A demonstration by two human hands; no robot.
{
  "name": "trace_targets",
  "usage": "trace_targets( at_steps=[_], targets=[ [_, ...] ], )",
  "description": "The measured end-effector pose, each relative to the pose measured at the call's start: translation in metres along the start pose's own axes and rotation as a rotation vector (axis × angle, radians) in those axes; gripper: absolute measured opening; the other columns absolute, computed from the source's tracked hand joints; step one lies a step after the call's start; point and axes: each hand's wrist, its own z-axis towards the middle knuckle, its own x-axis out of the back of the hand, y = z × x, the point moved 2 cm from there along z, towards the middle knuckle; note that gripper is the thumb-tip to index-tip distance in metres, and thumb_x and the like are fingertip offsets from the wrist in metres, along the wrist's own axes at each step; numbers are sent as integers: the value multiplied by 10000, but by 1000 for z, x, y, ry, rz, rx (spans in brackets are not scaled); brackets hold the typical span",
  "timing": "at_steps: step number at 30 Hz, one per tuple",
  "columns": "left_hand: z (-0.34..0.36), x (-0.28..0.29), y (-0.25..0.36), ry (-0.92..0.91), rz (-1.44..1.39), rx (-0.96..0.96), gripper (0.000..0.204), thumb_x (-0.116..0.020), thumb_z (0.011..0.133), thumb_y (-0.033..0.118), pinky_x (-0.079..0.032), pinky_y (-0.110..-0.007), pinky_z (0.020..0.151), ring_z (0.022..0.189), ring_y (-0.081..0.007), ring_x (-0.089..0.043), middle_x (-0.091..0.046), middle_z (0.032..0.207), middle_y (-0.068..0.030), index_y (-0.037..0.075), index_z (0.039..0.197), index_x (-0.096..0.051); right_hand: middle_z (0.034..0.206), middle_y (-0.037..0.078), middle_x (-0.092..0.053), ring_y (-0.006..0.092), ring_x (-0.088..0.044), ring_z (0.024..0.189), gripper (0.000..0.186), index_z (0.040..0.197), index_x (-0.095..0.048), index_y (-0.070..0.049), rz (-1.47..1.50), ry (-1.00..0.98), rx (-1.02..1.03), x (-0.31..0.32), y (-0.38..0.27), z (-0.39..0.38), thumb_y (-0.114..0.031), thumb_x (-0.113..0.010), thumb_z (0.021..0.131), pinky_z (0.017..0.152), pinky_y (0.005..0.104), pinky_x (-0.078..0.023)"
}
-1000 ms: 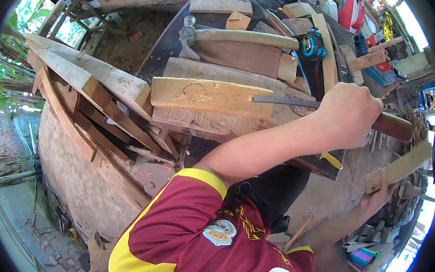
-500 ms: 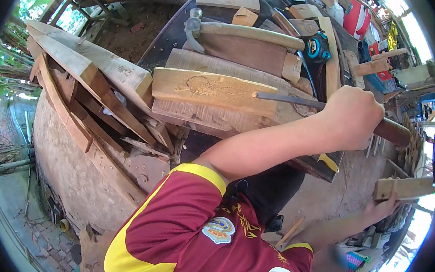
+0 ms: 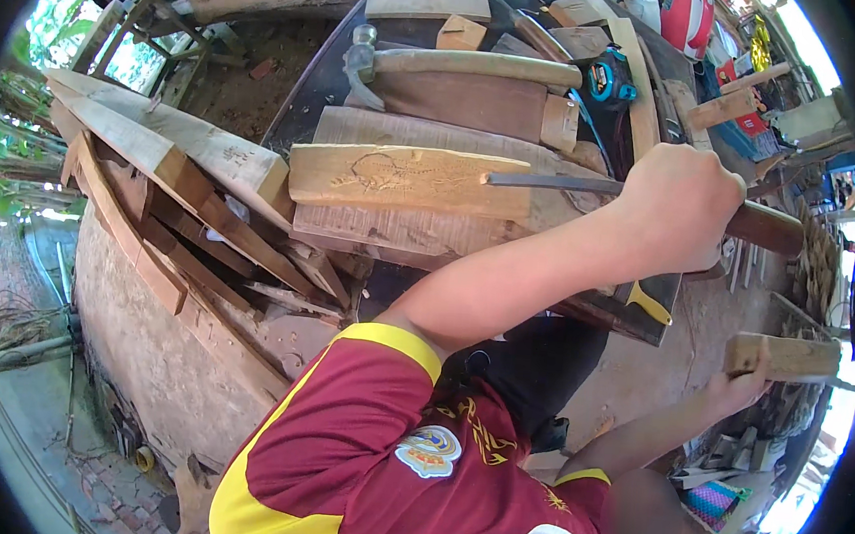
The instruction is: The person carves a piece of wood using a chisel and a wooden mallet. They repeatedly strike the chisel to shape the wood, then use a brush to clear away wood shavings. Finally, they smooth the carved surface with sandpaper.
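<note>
Although a rounded outline and small cuts already mark the pale board (image 3: 408, 183), its lower margin looks mostly plain, so the carving seems only partly done, with more cutting probably left. The board lies on a wider plank (image 3: 381, 231), and the chisel (image 3: 555, 183) has its tip at the board's right part. Of the hands, the left hand (image 3: 680, 214) is closed in a fist around the chisel, while the right hand (image 3: 741, 387), well off to the right, has its fingers wrapped around one end of a wooden block (image 3: 789, 359). Beyond the plank, the dark surface (image 3: 313, 89) carries a hammer (image 3: 474, 67) and a blue-and-black tape measure (image 3: 610, 78); long beams (image 3: 204, 155) stand at left, with greenery (image 3: 10, 134) behind.
</note>
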Motion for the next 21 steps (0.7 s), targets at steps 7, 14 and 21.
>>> trace_targets(
  at_steps=[7,14,21],
  targets=[
    [5,1,-5,19,42,62,201,-675,662,150,-550,-457,629,691,-366,-676,-647,673,-170,75,847,-667,1314,132,-499,218,-521,1168,855,1446,-340,-24,-405,-439,341,-45,-22,-59,-34,-806,729,907,357,-493],
    [4,-5,-5,82,-4,31,129,-644,663,98,-522,-435,597,646,-368,-637,-593,608,-152,74,789,-637,1310,131,-496,199,-532,1147,793,1452,-332,-28,122,199,-250,-66,-70,-39,8,-740,773,940,334,-456],
    [8,-1,-12,92,10,29,137,-643,659,95,-522,-429,604,655,-366,-639,-601,616,-153,74,794,-654,1369,153,-473,258,-501,1225,795,1451,-339,-32,-340,-420,401,-68,-52,-65,-43,-745,768,1050,394,-388]
  ],
)
